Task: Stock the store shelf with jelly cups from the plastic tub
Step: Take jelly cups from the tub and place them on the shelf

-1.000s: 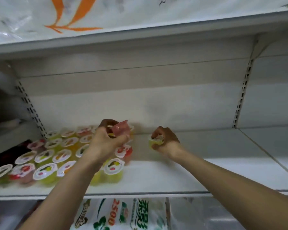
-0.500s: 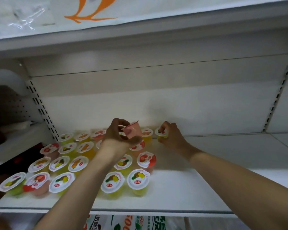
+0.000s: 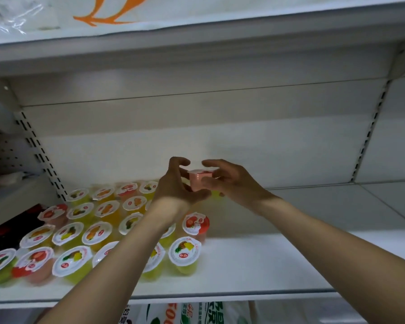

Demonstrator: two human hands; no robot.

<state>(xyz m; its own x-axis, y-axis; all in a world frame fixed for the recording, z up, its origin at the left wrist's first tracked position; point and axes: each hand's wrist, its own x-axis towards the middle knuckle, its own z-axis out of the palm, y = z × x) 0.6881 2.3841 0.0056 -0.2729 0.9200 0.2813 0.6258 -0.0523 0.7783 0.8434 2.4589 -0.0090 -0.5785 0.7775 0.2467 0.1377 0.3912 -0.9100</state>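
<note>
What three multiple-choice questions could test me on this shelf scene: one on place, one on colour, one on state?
1. Where do the stocked jelly cups stand on the shelf?
A. left part
B. right part
C. far right corner

2. What colour is the cup held between the hands?
A. blue
B. pink
C. black

3. How is that cup?
A. lying on the shelf
B. held up, lid on top
C. opened and emptied

Answers: 1 A, the rows fill the left while the right lies bare; 2 B, its body shows pink; 3 B, the left hand and right hand grip it above the shelf.
</note>
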